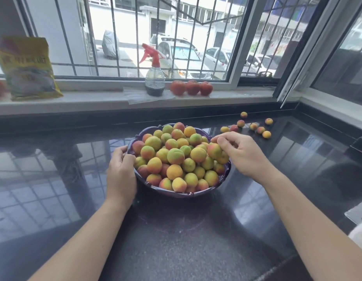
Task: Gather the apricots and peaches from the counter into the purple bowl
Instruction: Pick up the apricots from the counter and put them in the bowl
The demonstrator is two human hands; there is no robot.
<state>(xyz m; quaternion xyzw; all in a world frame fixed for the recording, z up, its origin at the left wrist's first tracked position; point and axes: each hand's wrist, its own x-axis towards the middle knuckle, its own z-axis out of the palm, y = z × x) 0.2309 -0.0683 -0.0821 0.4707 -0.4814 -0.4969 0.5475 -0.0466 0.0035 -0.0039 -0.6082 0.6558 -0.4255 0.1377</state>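
The purple bowl [184, 193] stands in the middle of the dark counter, heaped with several yellow, green and red apricots and peaches [174, 157]. My left hand [121, 169] grips the bowl's left rim. My right hand [239, 153] hovers over the bowl's right side, its fingers curled round a red-orange fruit [214, 150] resting on the heap. Several loose fruits [254, 126] lie on the counter at the back right, apart from both hands.
The glossy black counter [176, 240] runs to a white window sill. On the sill stand a spray bottle [154, 78], three red tomatoes [191, 87] and a yellow bag [28, 67]. An open window sash [293, 78] leans in at the right.
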